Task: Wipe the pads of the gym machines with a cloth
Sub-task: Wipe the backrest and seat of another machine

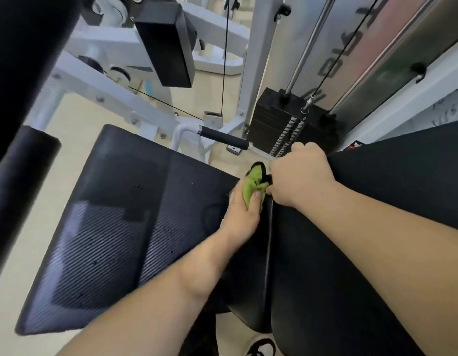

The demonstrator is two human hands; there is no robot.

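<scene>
A green cloth (pixel 253 185) with a black edge is bunched at the far right corner of the black seat pad (pixel 125 227). My left hand (pixel 244 214) grips the cloth against that corner, thumb on top. My right hand (pixel 299 176) is curled just beyond it, pinching the cloth's black edge where the seat meets the black back pad (pixel 364 253). Small water drops dot the seat pad.
A black foam handle (pixel 224 137) sticks out beyond the seat. The weight stack (pixel 281 124) with its cables stands behind it. A black roller pad (pixel 20 191) and a dark arm fill the left side. The white frame (pixel 115 98) crosses above a beige floor.
</scene>
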